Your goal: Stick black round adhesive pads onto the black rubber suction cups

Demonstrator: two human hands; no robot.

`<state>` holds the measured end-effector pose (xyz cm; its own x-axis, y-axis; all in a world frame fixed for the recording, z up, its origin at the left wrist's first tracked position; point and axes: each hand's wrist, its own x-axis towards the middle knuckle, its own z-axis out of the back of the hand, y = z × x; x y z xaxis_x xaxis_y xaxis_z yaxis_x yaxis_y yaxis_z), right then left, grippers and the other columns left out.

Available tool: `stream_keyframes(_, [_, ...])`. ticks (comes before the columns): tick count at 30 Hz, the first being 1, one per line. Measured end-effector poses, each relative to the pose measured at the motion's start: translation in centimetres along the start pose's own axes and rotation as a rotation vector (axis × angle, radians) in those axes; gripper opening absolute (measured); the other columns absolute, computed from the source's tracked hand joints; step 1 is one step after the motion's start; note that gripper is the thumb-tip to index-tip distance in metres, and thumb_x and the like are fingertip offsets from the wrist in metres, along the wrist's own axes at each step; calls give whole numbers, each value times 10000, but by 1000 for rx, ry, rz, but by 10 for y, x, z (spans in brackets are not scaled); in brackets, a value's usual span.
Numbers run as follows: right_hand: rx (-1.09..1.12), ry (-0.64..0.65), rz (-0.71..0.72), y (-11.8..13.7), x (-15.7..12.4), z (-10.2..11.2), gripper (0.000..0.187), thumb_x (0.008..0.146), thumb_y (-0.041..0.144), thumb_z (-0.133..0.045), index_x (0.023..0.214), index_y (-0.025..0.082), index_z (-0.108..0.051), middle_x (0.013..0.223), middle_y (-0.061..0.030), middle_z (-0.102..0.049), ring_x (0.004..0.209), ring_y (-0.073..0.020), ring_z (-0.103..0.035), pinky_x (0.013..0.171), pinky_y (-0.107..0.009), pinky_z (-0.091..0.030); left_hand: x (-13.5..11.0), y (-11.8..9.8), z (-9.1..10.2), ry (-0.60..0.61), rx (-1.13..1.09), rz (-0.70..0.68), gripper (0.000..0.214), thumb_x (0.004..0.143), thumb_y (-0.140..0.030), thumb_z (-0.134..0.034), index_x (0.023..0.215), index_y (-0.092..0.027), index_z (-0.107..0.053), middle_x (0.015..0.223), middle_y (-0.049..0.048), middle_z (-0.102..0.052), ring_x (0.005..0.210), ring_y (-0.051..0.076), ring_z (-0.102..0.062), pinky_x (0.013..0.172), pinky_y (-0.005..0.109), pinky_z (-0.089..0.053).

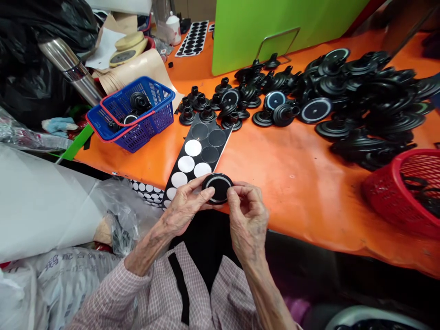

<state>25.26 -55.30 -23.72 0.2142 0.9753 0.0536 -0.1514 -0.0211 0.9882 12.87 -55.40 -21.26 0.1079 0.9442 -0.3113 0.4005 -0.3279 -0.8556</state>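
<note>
Both my hands hold a round black rubber part (218, 188) with a white ring on its face, just above the edge of the orange table (275, 169). My left hand (185, 206) pinches its left side, and my right hand (247, 213) grips its right side. The fingers of my left hand rest over the lower end of a black sheet of round stickers (201, 153), where several white and dark discs show. Several black parts with round bases and short stems (364, 103) lie in a large heap on the table, to the right and further off.
A blue plastic basket (161, 119) holding black parts stands at the table's far left. A red basket (402, 192) sits at the right edge. Behind the parts stands a green board (268, 32). Plastic bags and sacks (44, 206) fill the left side.
</note>
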Motion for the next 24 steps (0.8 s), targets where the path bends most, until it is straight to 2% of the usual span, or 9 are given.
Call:
stream_keyframes(5, [-238,-69,293,-3,-3,-5,99,919,244,-497,829,209,-519,915,-46,-574,897,-173,-587,769,-349,-516,0,4,-1,-63,-9,-18,371,796,-258,-702,1150,-152,-668,1183,107,-665,1031,248,-647,799,358,-593])
stream_keyframes(8, [-382,-106,442,-5,-3,-8,100,937,192,-465,845,204,-500,926,-68,-586,920,-181,-591,772,-345,-516,0,6,-1,-99,-9,-33,382,784,-251,-715,1144,-140,-658,1170,108,-670,1012,242,-656,783,345,-597])
stream_keyframes(13, [-464,-91,505,-8,-6,-13,116,957,187,-431,863,204,-497,957,-89,-597,948,-192,-598,768,-348,-524,-1,5,0,-153,-1,-40,414,767,-247,-725,1153,-125,-638,1143,111,-680,983,233,-665,774,339,-598])
stream_keyframes(16, [-372,-97,385,-8,-5,-12,60,927,252,-492,930,200,-521,953,-80,-602,890,-188,-608,748,-349,-534,-2,3,1,-146,-17,-26,400,760,-244,-729,1133,-125,-646,1126,106,-683,979,230,-665,772,335,-598])
stream_keyframes(18, [-224,-43,203,-5,-2,-8,184,887,343,-553,997,196,-541,962,-75,-616,838,-184,-618,734,-355,-540,-3,1,4,-122,-36,-23,381,769,-254,-721,1127,-141,-654,1138,98,-675,974,227,-665,766,331,-598])
stream_keyframes(21, [-14,221,-74,4,8,-1,287,835,471,-600,881,188,-589,839,-47,-646,733,-175,-620,664,-327,-527,-8,-4,13,-96,-7,6,401,795,-301,-701,1168,-163,-644,1154,95,-660,911,208,-680,725,310,-598])
stream_keyframes(24, [85,419,-171,17,28,-8,363,773,533,-655,749,178,-585,666,-7,-607,601,-141,-563,570,-278,-477,-7,-18,27,-90,67,7,489,806,-354,-690,1246,-159,-599,1113,109,-666,794,175,-691,656,274,-589])
